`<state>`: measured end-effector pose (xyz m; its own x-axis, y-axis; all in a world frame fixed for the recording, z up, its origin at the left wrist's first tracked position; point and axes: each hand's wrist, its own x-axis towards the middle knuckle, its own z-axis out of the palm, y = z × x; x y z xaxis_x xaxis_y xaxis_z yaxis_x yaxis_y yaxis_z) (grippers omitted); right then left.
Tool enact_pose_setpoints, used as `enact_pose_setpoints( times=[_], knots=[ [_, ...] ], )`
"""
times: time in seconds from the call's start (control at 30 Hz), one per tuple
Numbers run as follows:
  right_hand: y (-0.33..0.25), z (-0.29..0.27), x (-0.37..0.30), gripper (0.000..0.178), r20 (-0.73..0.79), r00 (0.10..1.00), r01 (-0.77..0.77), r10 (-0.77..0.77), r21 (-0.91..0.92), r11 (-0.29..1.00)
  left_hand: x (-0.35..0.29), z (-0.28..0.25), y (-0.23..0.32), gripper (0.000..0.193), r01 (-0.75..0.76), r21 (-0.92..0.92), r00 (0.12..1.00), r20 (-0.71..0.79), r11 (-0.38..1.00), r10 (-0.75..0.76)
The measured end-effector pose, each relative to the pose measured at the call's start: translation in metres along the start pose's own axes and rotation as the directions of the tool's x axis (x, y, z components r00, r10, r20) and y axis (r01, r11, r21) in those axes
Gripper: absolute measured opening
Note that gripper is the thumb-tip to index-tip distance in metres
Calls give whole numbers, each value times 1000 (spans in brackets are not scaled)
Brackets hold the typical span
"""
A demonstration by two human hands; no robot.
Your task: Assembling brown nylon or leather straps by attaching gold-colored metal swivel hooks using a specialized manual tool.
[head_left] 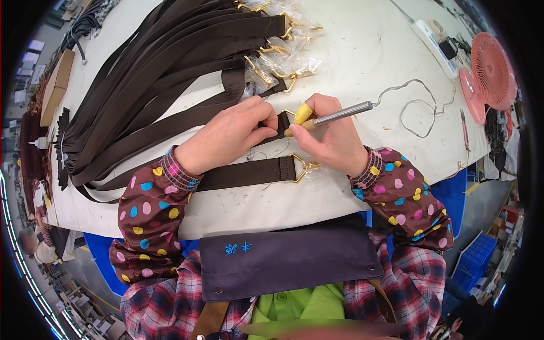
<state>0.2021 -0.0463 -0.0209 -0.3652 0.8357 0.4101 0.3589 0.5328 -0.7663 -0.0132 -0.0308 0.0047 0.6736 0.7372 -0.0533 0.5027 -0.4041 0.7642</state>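
a dark brown woven strap with a gold metal ring [282, 123] ends between the hands, mid-tabletop [362, 71], its long axis running toward the left edge. the nearer left hand [229, 133] pinches it; the right hand [328, 133] grips a silver-barrelled pen-shaped tool [343, 114], slanting toward the right edge. a second brown strap [243, 173] lies nearer the front edge; a grey cord [402, 116] loops right.

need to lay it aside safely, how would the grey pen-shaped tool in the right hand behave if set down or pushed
The tool should feel stiff, given its straight, metallic-looking barrel. It might roll when pushed, since that barrel looks round. The cord at its back end, lying in loose curves, could tug it off line.
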Motion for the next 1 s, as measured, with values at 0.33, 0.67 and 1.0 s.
enact_pose_setpoints(
  times=[0.33, 0.67, 1.0],
  knots=[
    [0, 0, -1, 24, 16, 999, -41, 41, 5, 999, 1, 1, -1, 12, -2, 12, 1000, -3, 1000, 2],
    [-2, -4, -2, 19, -15, 984, -170, 178, 229, 958, 7, -1, 1, 15, -81, 38, 997, 0, 996, 81],
    [-3, -4, -2, 19, 38, 979, -201, 198, 260, 944, 6, -4, 4, 12, -11, 22, 999, 49, 1000, 10]
  ],
)
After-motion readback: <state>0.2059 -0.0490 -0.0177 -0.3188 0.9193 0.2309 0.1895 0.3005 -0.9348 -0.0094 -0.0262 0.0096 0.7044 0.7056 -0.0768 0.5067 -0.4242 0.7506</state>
